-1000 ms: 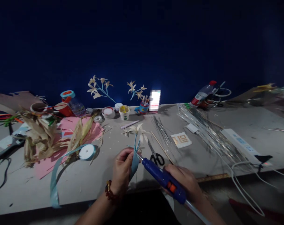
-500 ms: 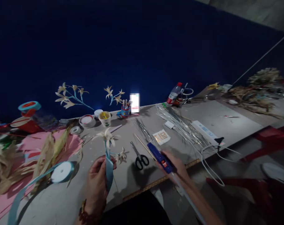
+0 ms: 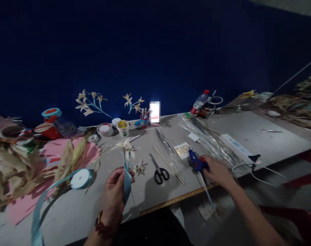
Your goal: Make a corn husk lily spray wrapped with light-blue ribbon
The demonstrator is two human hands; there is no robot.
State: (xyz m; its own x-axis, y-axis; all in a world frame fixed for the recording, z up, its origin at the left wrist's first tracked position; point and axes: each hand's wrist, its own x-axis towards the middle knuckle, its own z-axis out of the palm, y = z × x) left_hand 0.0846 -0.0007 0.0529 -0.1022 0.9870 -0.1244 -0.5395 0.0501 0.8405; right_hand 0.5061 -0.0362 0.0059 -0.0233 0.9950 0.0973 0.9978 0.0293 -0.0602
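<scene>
Pinched in my left hand is a flower stem with pale petals on top, and a strip of light blue ribbon lies along it. Another pale flower shows just behind that hand. My right hand is closed around the blue glue gun, low over the table at its front edge; a long glue stick sticks out of its back, past the edge. Between my hands lie black-handled scissors and a thin wooden stick.
The ribbon roll sits at left beside dried husks and pink paper. Wire bundles, a power strip and a bottle are to the right. Flower sprays lean at the back wall.
My right hand has carried the glue gun to the right, away from the scissors, beside the small printed packet. My left hand keeps the stem and ribbon; the view has turned slightly left.
</scene>
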